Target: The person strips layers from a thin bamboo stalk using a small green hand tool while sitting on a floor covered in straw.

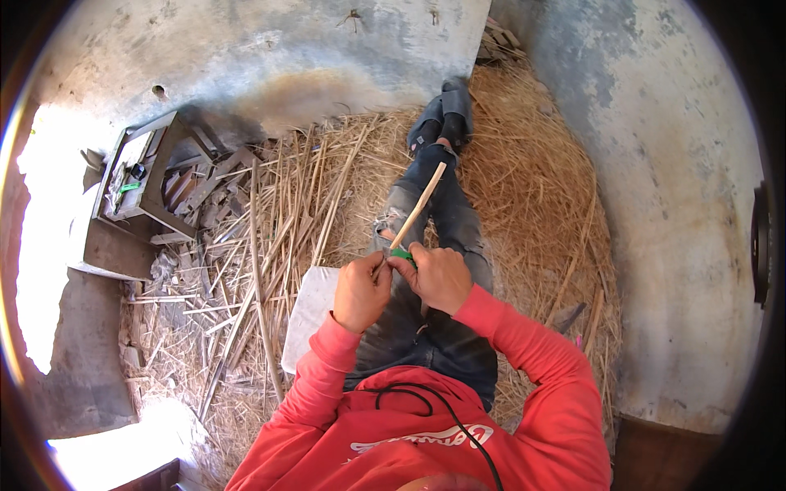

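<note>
A pale, split wooden stick (421, 204) slants up and away over my legs, its near end meeting my two hands. My left hand (361, 291) is closed in a pinch at that near end. My right hand (439, 278) is wrapped round a small green-handled tool (402, 254) pressed against the stick, the thumb toward my left hand. Most of the tool is covered by my fingers, so its blade or tip cannot be made out. Both hands nearly touch above my thighs.
Long thin sticks (315, 192) lie heaped on the left, and shavings (532, 164) cover the floor on the right. A worn wooden stand (151, 168) holds small items. A pale flat pad (311, 319) lies beside my left thigh. Stained walls (679, 204) surround me.
</note>
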The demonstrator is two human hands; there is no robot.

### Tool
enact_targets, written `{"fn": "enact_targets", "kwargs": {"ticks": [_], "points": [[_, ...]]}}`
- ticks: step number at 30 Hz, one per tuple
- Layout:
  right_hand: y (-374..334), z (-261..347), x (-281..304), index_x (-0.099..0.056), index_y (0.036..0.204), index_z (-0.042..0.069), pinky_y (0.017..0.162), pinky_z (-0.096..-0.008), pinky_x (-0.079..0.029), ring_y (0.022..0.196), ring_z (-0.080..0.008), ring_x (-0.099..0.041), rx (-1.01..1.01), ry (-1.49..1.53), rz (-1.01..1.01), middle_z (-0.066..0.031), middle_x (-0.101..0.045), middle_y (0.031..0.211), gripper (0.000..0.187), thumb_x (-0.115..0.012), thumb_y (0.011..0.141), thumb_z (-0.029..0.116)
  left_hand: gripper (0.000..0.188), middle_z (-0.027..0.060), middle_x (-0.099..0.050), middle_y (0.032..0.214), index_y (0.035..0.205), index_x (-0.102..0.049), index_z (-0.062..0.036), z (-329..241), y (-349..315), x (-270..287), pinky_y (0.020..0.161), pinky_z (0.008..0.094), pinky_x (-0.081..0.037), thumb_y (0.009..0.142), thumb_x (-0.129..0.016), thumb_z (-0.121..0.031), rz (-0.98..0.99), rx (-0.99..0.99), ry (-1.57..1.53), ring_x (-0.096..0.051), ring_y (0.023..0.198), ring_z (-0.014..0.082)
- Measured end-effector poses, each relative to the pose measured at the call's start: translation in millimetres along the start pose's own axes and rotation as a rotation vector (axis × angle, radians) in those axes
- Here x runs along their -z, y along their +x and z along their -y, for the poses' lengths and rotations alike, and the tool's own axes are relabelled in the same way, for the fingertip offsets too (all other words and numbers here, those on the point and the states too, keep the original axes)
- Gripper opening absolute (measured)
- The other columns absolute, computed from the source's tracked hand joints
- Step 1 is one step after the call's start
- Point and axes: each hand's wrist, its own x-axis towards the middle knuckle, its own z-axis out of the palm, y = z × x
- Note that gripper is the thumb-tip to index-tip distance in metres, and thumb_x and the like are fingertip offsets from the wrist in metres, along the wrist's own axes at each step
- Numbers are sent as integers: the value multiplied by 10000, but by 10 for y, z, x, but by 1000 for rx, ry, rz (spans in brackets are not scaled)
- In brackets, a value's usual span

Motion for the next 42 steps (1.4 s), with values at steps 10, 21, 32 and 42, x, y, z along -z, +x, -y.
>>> {"fn": "enact_targets", "kwargs": {"ticks": [10,21,32,42], "points": [[312,-1637,621,-687,903,-30,597,-514,-491,639,-419,-662,-390,-16,-346,-217,-656,677,704,-426,1078,600,200,186,-562,628,1029,-757,19,304,-460,281,530,361,-427,1004,-665,-156,-82,120,-43,-516,522,181],[303,-556,479,-684,888,48,561,-261,-362,612,-38,-443,-279,778,-170,68,-508,680,310,-764,970,336,205,185,-616,688,1114,-738,26,-49,45,57,580,377,-460,1001,-665,-128,-57,-6,-130,-584,570,236],[442,-396,432,-726,964,44,451,-228,-274,489,-16,-391,-425,1383,-103,87,-480,621,197,-737,1007,235,274,118,-647,686,1238,-704,2,31,-86,124,581,340,-479,1054,-616,-181,124,9,-199,-597,574,192],[522,-628,847,-664,972,62,447,-270,-281,465,-58,-350,-471,1256,-267,63,-379,618,364,-588,1074,404,218,79,-695,734,1176,-745,13,185,-159,292,572,277,-490,1031,-649,-118,161,12,-233,-647,647,94]]}}
